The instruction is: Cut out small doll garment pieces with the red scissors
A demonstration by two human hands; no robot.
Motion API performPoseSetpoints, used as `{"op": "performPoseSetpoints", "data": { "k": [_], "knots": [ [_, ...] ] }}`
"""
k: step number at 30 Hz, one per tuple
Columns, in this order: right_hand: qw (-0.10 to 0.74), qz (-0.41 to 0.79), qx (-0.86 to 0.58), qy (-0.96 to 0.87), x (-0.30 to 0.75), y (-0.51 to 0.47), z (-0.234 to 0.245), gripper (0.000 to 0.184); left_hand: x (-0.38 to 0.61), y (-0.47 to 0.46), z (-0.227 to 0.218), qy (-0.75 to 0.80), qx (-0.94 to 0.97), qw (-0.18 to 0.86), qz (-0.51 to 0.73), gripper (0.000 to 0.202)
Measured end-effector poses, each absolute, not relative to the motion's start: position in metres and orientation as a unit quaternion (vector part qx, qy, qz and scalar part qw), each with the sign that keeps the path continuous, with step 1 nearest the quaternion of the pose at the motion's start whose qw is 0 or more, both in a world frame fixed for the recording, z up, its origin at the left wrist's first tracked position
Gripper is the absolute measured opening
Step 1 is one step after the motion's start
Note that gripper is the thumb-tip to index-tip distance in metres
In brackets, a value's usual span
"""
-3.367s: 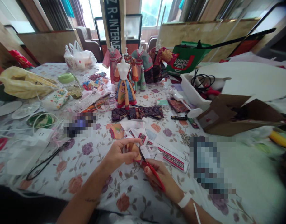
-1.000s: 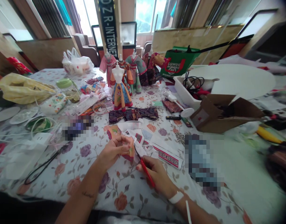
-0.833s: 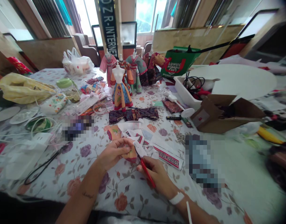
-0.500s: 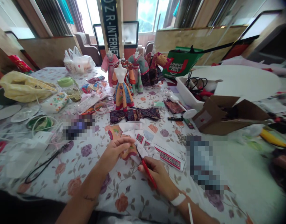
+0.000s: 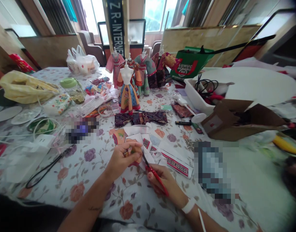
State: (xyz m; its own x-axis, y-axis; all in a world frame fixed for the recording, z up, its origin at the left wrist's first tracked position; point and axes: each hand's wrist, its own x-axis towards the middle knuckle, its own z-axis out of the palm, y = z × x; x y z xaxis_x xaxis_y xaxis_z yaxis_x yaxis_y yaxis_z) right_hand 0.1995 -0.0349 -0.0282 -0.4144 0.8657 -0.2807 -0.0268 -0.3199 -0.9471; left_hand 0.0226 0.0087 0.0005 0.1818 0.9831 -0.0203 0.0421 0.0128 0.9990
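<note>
Two bare hands over a floral tablecloth (image 5: 134, 206), left hand (image 5: 121, 160) with fingers curled together on a small orange cloth piece (image 5: 137, 158), right hand (image 5: 159, 182) with fingers clamped on red scissors (image 5: 157, 180), blades touching white fabric scraps (image 5: 148, 156) beside the cloth

Dress form (image 5: 126, 73) in orange skirt, top centre; doll costumes (image 5: 145, 66) behind it. Green tote (image 5: 190, 62) upper right; white bin (image 5: 193, 96) of black cables below it. Brown carton (image 5: 237, 124) right. Yellow bag (image 5: 23, 87) upper left; green-lidded jar (image 5: 72, 91) right of it. Floral tablecloth (image 5: 138, 199) beneath.
</note>
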Motion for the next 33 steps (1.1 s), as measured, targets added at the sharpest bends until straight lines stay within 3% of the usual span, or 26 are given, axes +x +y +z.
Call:
{"op": "performPoseSetpoints", "data": {
  "k": [19,33],
  "knots": [
    [0.286,0.680,-0.420,-0.528,0.204,-0.033,-0.020,0.050,0.011,0.009,0.009,0.482,0.638,0.470,0.373,0.036],
    [0.310,0.672,-0.442,-0.507,0.201,-0.035,-0.022,0.054,0.020,0.005,0.009,0.493,0.652,0.429,0.384,0.039]
  ]
}}
